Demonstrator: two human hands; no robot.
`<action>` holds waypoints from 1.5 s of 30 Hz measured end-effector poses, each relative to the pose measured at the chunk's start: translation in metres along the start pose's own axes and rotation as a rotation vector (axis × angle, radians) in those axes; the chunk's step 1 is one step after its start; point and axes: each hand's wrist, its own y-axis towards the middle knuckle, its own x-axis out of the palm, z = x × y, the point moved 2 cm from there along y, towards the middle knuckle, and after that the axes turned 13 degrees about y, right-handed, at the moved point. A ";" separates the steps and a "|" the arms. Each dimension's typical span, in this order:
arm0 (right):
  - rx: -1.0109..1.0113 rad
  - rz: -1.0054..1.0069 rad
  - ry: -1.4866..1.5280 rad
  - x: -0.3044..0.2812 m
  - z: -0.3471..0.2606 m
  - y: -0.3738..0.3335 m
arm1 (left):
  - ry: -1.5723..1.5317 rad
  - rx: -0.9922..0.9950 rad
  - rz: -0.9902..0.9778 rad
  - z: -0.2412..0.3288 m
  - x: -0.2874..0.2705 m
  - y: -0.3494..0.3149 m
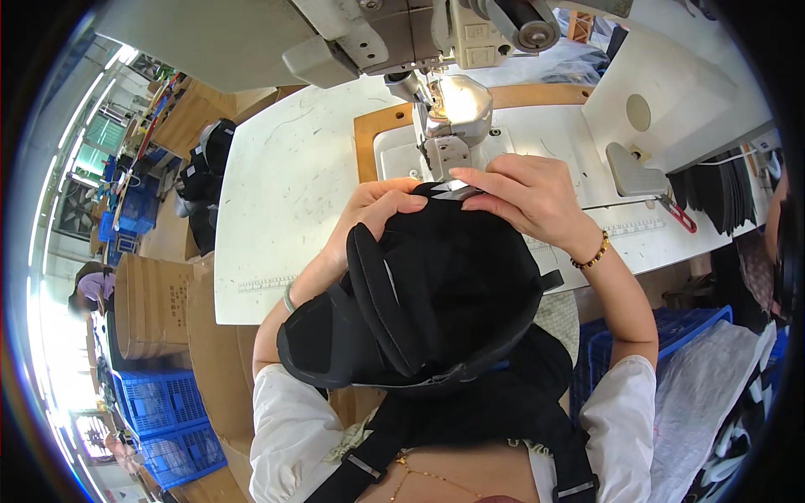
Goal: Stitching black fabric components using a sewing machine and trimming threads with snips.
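A black sewn fabric piece (470, 285), hollow like a cap or small bag, hangs in front of me below the sewing machine. It has a padded flap on its left and a small tab on its right; its exact kind is unclear. My left hand (374, 211) pinches its upper edge between thumb and fingers. In my right hand (524, 199) is a pair of small metal thread snips (455, 192), closed in by the thumb and fingers. Their pointed blades lie at the fabric's upper edge, close to my left fingertips. Part of the snips is hidden by my fingers.
The sewing machine's post (453, 126) stands just beyond my hands on a white table (277, 184). Red-handled scissors (681, 216) and stacked black pieces (723, 193) are at the right. Blue crates (163, 398) and a cardboard box (151, 306) stand on the left.
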 end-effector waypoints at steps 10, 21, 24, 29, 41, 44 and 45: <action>0.068 0.010 -0.038 -0.006 -0.002 -0.004 | 0.055 -0.039 -0.002 0.002 0.000 0.001; 1.093 -0.091 0.704 -0.032 -0.032 -0.056 | 0.061 -0.002 -0.247 0.021 0.000 0.007; 1.130 0.107 0.874 -0.021 -0.033 -0.067 | 0.462 0.211 -0.527 0.035 0.009 0.014; 0.986 0.053 0.685 -0.019 -0.024 -0.072 | 0.346 0.125 -0.467 0.032 0.029 0.025; 0.306 -0.139 -0.231 -0.042 -0.047 -0.035 | 0.305 0.117 -0.392 0.026 0.028 0.028; 0.246 -0.220 -0.301 -0.039 -0.048 -0.030 | 0.316 0.124 -0.395 0.026 0.027 0.027; 0.244 -0.205 -0.284 -0.039 -0.048 -0.029 | 0.317 0.126 -0.393 0.026 0.026 0.027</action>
